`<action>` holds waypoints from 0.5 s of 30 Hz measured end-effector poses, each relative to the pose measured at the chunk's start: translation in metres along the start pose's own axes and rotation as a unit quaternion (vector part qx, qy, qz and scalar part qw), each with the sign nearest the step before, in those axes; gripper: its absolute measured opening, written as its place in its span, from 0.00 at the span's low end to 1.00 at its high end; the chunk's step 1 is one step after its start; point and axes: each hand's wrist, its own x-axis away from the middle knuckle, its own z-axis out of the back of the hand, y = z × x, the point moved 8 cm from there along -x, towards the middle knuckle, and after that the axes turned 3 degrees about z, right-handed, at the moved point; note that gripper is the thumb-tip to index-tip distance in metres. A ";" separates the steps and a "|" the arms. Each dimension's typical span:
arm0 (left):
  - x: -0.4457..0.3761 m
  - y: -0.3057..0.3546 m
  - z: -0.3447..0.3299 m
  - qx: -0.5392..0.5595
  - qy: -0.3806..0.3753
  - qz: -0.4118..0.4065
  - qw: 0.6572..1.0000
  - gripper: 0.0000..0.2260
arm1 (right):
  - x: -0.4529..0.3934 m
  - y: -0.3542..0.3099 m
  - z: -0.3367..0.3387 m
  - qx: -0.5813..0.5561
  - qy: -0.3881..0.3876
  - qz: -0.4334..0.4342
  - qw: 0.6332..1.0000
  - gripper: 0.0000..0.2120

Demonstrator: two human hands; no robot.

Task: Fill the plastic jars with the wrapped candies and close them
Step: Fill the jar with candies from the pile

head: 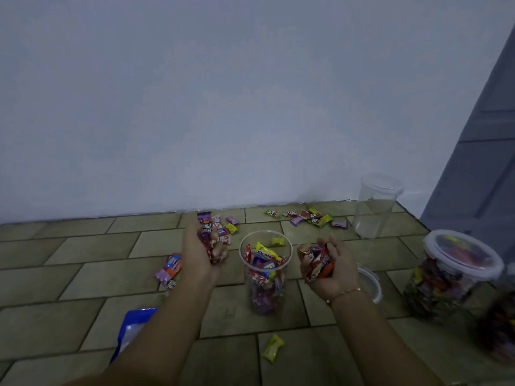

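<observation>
An open clear plastic jar stands on the tiled floor, mostly filled with wrapped candies. My left hand hovers just left of its rim, closed around a bunch of wrapped candies. Just right of the rim, my right hand is cupped palm up around another handful of candies. A loose white lid lies behind my right wrist. An empty jar stands at the back right by the wall. A full jar with its lid on stands at the right.
Loose candies lie scattered on the floor: a group near the wall, a few left of my left arm, a yellow one in front. A blue and white bag lies under my left forearm. A grey door is at the right.
</observation>
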 end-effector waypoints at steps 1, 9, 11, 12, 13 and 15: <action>0.006 0.007 -0.003 0.015 -0.002 -0.006 1.000 0.14 | 0.003 -0.002 -0.003 0.003 -0.008 0.003 1.000 0.14; 0.035 0.038 -0.048 0.032 -0.043 -0.035 0.998 0.24 | 0.023 -0.029 -0.063 0.093 -0.046 0.067 0.992 0.14; 0.037 0.037 -0.056 0.035 -0.055 -0.026 0.998 0.21 | 0.026 -0.037 -0.079 0.093 -0.053 0.090 0.990 0.17; 0.036 0.034 -0.057 0.037 -0.054 -0.015 0.998 0.20 | 0.027 -0.039 -0.085 0.092 -0.057 0.099 0.989 0.16; 0.035 0.030 -0.057 0.040 -0.052 0.001 0.998 0.18 | 0.027 -0.041 -0.090 0.088 -0.062 0.108 0.988 0.14; 0.033 0.022 -0.056 0.034 -0.042 0.027 0.998 0.17 | 0.026 -0.039 -0.095 0.085 -0.069 0.113 0.988 0.11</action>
